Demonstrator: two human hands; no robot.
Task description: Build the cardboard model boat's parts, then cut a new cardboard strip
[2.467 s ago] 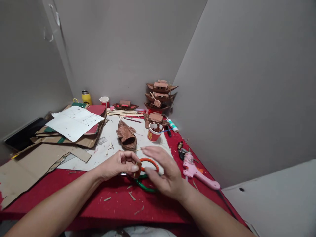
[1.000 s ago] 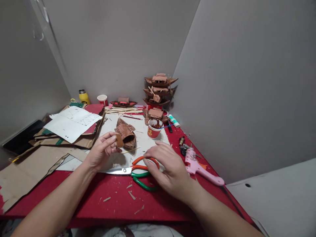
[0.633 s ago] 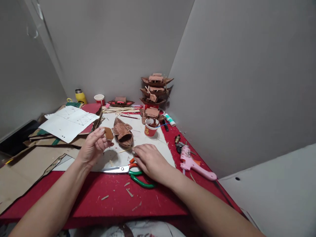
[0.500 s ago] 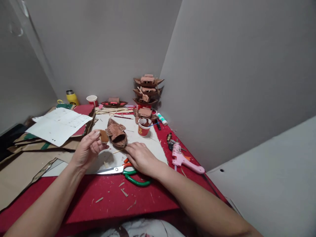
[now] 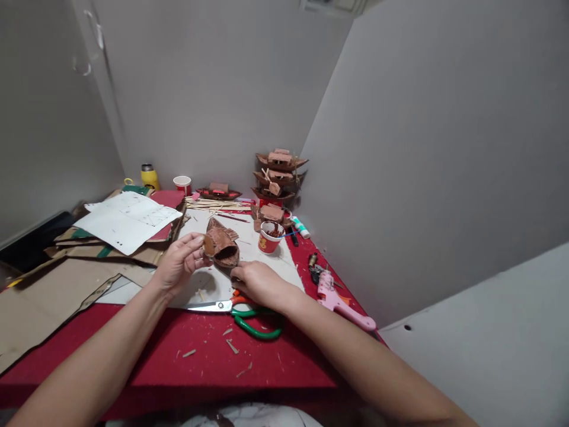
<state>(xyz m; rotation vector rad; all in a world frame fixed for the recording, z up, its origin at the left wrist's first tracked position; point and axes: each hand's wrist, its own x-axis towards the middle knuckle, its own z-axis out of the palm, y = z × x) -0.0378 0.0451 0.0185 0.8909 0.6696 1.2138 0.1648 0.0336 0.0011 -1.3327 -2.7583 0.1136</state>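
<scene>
My left hand (image 5: 180,261) pinches a small flat brown piece (image 5: 208,245) between thumb and fingers, held up beside the model boat (image 5: 219,238). The boat is brown, with a ribbed arched roof and a dark opening at the near end, and sits on a white sheet (image 5: 287,264). My right hand (image 5: 260,284) rests at the boat's near end with its fingers curled together. Whatever those fingertips hold is hidden. Scissors (image 5: 222,306) with green and orange handles lie just below that hand, their blades pointing left.
A paper cup (image 5: 269,240) of brown paint stands right of the boat. Stacked finished boats (image 5: 280,175) rise behind it. A pink glue gun (image 5: 340,302) lies at the right edge. Cardboard and papers (image 5: 128,222) fill the left. Thin sticks (image 5: 217,204) lie at the back.
The view has shifted, moving the scene right and slightly down. My left hand has brought the brown piece closer to the boat. My right hand's fingers, stretched out before, are now curled.
</scene>
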